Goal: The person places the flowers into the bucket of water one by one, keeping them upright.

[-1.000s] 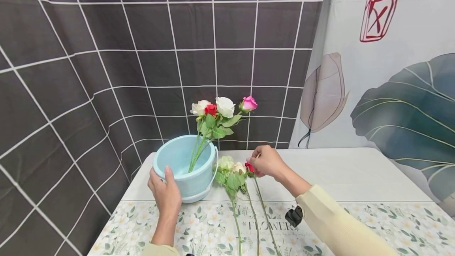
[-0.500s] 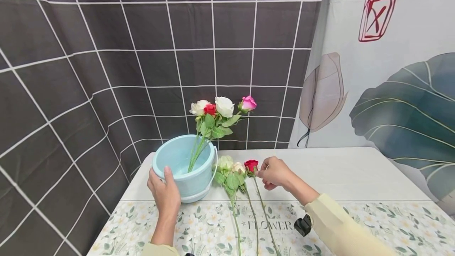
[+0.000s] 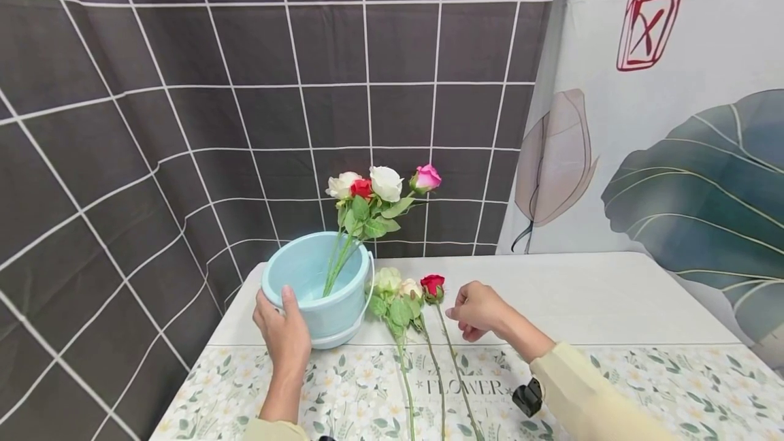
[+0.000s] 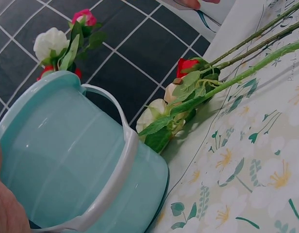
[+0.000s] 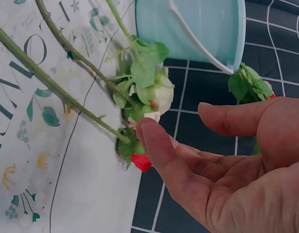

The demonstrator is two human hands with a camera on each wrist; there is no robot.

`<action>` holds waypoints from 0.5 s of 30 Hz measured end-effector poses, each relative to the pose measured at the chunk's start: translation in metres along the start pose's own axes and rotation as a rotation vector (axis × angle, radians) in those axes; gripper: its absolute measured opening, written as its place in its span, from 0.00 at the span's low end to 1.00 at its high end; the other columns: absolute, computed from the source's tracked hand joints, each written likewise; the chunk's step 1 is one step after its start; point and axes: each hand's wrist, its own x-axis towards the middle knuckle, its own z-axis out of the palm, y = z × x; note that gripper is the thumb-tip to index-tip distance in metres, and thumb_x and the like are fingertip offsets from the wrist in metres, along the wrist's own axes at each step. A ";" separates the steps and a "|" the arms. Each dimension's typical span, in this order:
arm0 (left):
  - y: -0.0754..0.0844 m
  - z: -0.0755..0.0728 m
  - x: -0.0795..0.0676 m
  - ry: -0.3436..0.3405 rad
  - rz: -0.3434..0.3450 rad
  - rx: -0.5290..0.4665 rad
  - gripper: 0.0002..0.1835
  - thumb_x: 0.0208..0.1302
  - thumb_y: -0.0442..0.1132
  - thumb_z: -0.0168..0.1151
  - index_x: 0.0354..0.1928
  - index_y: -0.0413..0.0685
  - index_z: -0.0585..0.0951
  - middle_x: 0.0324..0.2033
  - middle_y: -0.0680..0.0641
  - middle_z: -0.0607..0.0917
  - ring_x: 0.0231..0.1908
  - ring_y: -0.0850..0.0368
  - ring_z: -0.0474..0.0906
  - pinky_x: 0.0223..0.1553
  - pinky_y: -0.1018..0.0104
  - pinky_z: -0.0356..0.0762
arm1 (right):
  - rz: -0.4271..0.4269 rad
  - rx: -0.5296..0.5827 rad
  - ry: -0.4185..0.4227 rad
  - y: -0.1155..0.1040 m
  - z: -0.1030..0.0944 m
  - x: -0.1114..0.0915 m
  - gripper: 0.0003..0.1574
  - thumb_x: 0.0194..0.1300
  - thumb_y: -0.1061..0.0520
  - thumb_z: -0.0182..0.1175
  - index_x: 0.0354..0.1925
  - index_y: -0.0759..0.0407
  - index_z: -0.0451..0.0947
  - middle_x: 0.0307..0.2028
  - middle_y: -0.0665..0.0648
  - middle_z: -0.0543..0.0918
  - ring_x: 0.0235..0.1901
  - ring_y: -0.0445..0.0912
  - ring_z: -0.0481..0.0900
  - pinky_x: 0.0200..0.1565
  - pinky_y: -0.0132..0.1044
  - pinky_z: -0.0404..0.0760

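Observation:
My left hand (image 3: 284, 332) grips the rim of a light blue bucket (image 3: 333, 322), thumb over the edge and fingers on the outer wall. In the bucket stand several artificial roses, among them a white rose (image 3: 386, 184), a small red rose (image 3: 361, 188) and a pink rose (image 3: 427, 177). To its right on the table lie a red rose (image 3: 433, 286), a pale green rose (image 3: 388, 280) and a cream rose (image 3: 410, 288), stems toward me. My right hand (image 3: 480, 310) is just right of the red rose, and in the right wrist view its thumb and fingers (image 5: 164, 150) are apart, holding nothing.
The table (image 3: 582, 298) has a white back part and a floral-printed front cloth with lettering. A dark gridded curtain (image 3: 331, 114) hangs behind and to the left, a leaf-patterned curtain (image 3: 563, 175) at the right. The bucket's white handle (image 4: 118, 170) hangs down its side.
My right hand has let go of the lying red rose and drawn back to the right and toward me, leaving its bloom in full view. The left hand and bucket stay in place.

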 end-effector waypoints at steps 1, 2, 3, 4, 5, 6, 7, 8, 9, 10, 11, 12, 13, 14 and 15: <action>0.000 0.000 0.000 -0.001 -0.002 0.001 0.41 0.71 0.65 0.32 0.77 0.53 0.37 0.73 0.38 0.42 0.70 0.31 0.45 0.68 0.36 0.42 | 0.002 -0.010 -0.003 0.001 0.000 -0.001 0.13 0.63 0.64 0.63 0.24 0.65 0.70 0.19 0.62 0.79 0.14 0.46 0.79 0.21 0.38 0.83; 0.000 0.000 0.000 0.000 -0.003 0.001 0.41 0.71 0.65 0.32 0.77 0.53 0.37 0.73 0.38 0.42 0.70 0.31 0.45 0.68 0.36 0.42 | 0.005 -0.021 -0.007 0.002 0.001 -0.001 0.14 0.63 0.64 0.63 0.24 0.65 0.70 0.19 0.62 0.79 0.14 0.46 0.79 0.21 0.38 0.83; 0.001 0.000 0.000 -0.001 -0.003 0.002 0.41 0.71 0.65 0.32 0.77 0.53 0.37 0.73 0.38 0.42 0.70 0.31 0.45 0.68 0.36 0.42 | 0.010 -0.029 -0.012 0.003 0.002 -0.002 0.14 0.63 0.64 0.63 0.23 0.65 0.71 0.19 0.62 0.79 0.14 0.46 0.79 0.21 0.38 0.83; 0.001 0.000 0.000 -0.002 -0.004 0.002 0.41 0.71 0.65 0.32 0.77 0.53 0.37 0.73 0.38 0.42 0.70 0.31 0.45 0.68 0.36 0.42 | 0.015 -0.041 -0.017 0.004 0.002 -0.003 0.14 0.62 0.64 0.63 0.23 0.65 0.71 0.18 0.62 0.79 0.14 0.47 0.79 0.21 0.38 0.83; 0.001 0.000 0.000 -0.003 -0.004 0.002 0.41 0.71 0.65 0.32 0.77 0.54 0.37 0.73 0.38 0.42 0.70 0.31 0.45 0.68 0.36 0.42 | 0.019 -0.051 -0.021 0.006 0.004 -0.004 0.14 0.62 0.64 0.63 0.23 0.65 0.71 0.18 0.63 0.80 0.14 0.47 0.79 0.21 0.37 0.83; 0.001 0.000 0.000 -0.003 -0.002 0.000 0.41 0.71 0.65 0.32 0.77 0.54 0.37 0.73 0.38 0.42 0.70 0.31 0.45 0.68 0.36 0.42 | 0.024 -0.060 -0.028 0.008 0.005 -0.004 0.14 0.62 0.64 0.63 0.22 0.65 0.71 0.18 0.63 0.80 0.13 0.47 0.79 0.20 0.37 0.83; 0.001 0.000 0.000 -0.003 -0.001 0.000 0.41 0.71 0.65 0.32 0.77 0.53 0.37 0.73 0.38 0.42 0.70 0.31 0.45 0.68 0.36 0.42 | 0.028 -0.069 -0.034 0.011 0.006 -0.005 0.14 0.62 0.64 0.63 0.22 0.64 0.71 0.18 0.63 0.80 0.13 0.47 0.80 0.20 0.37 0.83; 0.001 0.000 0.000 -0.002 0.001 0.000 0.41 0.71 0.65 0.32 0.77 0.53 0.37 0.73 0.38 0.42 0.71 0.31 0.45 0.68 0.36 0.42 | 0.032 -0.076 -0.040 0.013 0.007 -0.005 0.14 0.62 0.64 0.64 0.22 0.64 0.71 0.18 0.63 0.80 0.13 0.47 0.80 0.20 0.37 0.83; 0.001 0.000 -0.001 -0.002 0.001 -0.001 0.41 0.71 0.65 0.32 0.77 0.53 0.37 0.73 0.38 0.42 0.71 0.31 0.45 0.68 0.36 0.42 | 0.036 -0.081 -0.045 0.015 0.008 -0.006 0.14 0.62 0.64 0.64 0.22 0.64 0.71 0.18 0.63 0.80 0.13 0.47 0.80 0.20 0.37 0.83; 0.001 0.000 -0.001 -0.001 0.002 -0.001 0.41 0.71 0.65 0.32 0.77 0.53 0.37 0.73 0.38 0.42 0.70 0.31 0.45 0.68 0.36 0.42 | 0.038 -0.086 -0.048 0.017 0.009 -0.006 0.14 0.62 0.64 0.64 0.22 0.64 0.71 0.18 0.63 0.80 0.13 0.47 0.80 0.20 0.37 0.83; 0.001 0.000 -0.001 0.000 0.003 -0.002 0.41 0.71 0.65 0.33 0.77 0.53 0.37 0.73 0.38 0.42 0.70 0.31 0.45 0.68 0.36 0.42 | 0.042 -0.085 -0.049 0.019 0.010 -0.007 0.14 0.62 0.64 0.64 0.22 0.64 0.71 0.17 0.63 0.80 0.13 0.47 0.80 0.20 0.37 0.83; 0.001 0.000 -0.001 0.000 0.003 -0.001 0.41 0.71 0.65 0.32 0.77 0.53 0.37 0.73 0.38 0.42 0.70 0.31 0.45 0.68 0.36 0.42 | 0.044 -0.083 -0.050 0.021 0.011 -0.007 0.14 0.62 0.64 0.64 0.22 0.65 0.71 0.17 0.62 0.80 0.13 0.47 0.80 0.20 0.37 0.83; 0.001 0.000 -0.001 0.000 0.003 -0.001 0.41 0.71 0.65 0.32 0.77 0.53 0.37 0.73 0.38 0.42 0.70 0.31 0.45 0.68 0.36 0.42 | 0.046 -0.080 -0.049 0.022 0.011 -0.007 0.14 0.62 0.65 0.64 0.22 0.65 0.71 0.17 0.62 0.80 0.13 0.47 0.79 0.20 0.37 0.83; 0.001 0.000 -0.001 0.000 0.002 0.000 0.41 0.71 0.65 0.32 0.77 0.53 0.37 0.73 0.38 0.42 0.70 0.31 0.45 0.68 0.36 0.42 | 0.047 -0.076 -0.048 0.024 0.012 -0.008 0.14 0.61 0.65 0.64 0.22 0.65 0.71 0.17 0.62 0.80 0.13 0.47 0.79 0.20 0.37 0.82; 0.001 0.000 -0.001 0.000 0.000 0.000 0.41 0.71 0.65 0.32 0.77 0.53 0.37 0.73 0.38 0.42 0.70 0.30 0.45 0.68 0.36 0.42 | 0.047 -0.068 -0.045 0.025 0.012 -0.008 0.14 0.61 0.65 0.64 0.22 0.65 0.70 0.17 0.62 0.80 0.13 0.47 0.79 0.20 0.37 0.83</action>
